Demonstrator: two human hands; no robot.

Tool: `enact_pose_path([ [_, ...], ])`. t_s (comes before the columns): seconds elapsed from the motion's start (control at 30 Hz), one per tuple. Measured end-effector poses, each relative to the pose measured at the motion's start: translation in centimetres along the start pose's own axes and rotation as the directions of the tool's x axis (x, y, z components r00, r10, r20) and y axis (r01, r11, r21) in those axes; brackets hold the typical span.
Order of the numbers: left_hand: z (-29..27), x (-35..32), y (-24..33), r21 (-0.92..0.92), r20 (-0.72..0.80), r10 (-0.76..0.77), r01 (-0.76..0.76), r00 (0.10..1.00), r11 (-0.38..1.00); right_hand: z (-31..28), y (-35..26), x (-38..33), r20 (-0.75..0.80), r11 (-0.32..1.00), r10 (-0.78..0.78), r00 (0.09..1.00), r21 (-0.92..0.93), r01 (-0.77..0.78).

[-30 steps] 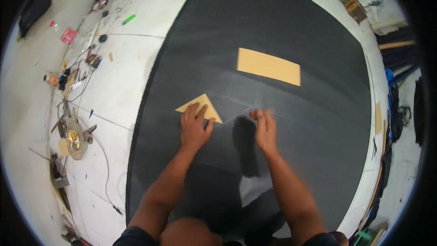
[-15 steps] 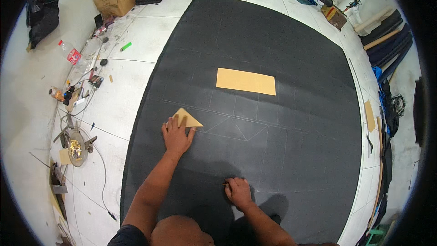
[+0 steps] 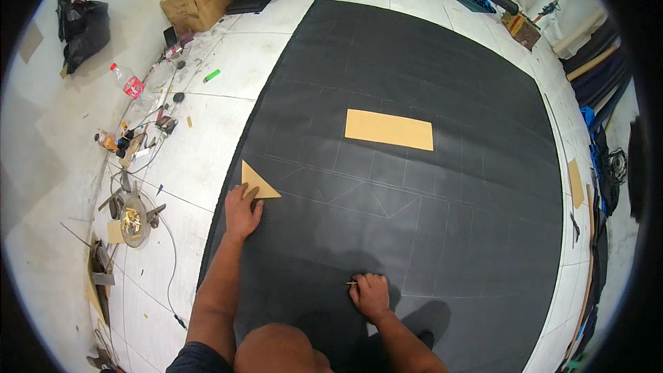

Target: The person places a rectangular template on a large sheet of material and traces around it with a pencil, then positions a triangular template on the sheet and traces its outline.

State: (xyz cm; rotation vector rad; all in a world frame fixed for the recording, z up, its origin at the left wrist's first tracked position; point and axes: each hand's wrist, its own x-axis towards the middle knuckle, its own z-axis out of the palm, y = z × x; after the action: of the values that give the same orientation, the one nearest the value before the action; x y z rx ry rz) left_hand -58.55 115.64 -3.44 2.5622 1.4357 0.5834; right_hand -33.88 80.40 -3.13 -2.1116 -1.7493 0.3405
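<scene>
A large black sheet of material [image 3: 497,249] lies spread over the floor, marked with thin pale lines that form rectangles and triangles. At its left side, my left hand [image 3: 243,215] has its fingers on the lower edge of a tan triangular card template [image 3: 257,182], which lies flat on the sheet. Closer to me and farther right, my right hand [image 3: 371,295] is closed around a thin pencil-like stick [image 3: 351,283]; its tip points left and most of it is hidden in the fingers. Beyond both hands, a tan rectangular card [image 3: 389,130] rests on the sheet.
White floor tiles border the sheet. Along the left wall are a dish of cigarette butts [image 3: 132,224], cables, a bottle [image 3: 128,84] and a green lighter [image 3: 212,76]. A cardboard box [image 3: 197,10] stands far left. Rolls of material [image 3: 597,62] lean at the right.
My left hand has slid the triangular template left along the sheet and turned it. My right hand stays near the same place on the sheet, still holding the stick. The view has shifted slightly.
</scene>
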Motion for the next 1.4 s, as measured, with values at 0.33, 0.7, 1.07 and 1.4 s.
enact_pose_path([
  [0.33, 3.6, 3.7, 1.8, -0.088, -0.064, -0.097, 0.092, 0.993, 0.992, 0.1, -0.2, 0.3, 0.008, 0.998, 0.049, 0.999, -0.034, -0.048],
  [0.7, 3.7, 4.4, 1.6, -0.100, -0.069, -0.130, 0.122, 0.989, 0.987, -1.6, -4.1, 14.9, -0.076, 0.940, 0.131, 0.988, 0.327, -0.099],
  [1.07, 3.8, 4.4, 1.4, -0.098, -0.044, -0.118, 0.113, 0.992, 0.989, 3.3, -8.8, 30.2, 0.212, 0.992, 0.110, 0.971, -0.077, -0.096],
  [1.4, 3.5, 4.5, 1.7, -0.113, 0.047, -0.186, 0.190, 0.982, 0.975, 4.3, -8.3, 30.3, 0.150, 0.991, 0.121, 0.981, -0.083, -0.109],
])
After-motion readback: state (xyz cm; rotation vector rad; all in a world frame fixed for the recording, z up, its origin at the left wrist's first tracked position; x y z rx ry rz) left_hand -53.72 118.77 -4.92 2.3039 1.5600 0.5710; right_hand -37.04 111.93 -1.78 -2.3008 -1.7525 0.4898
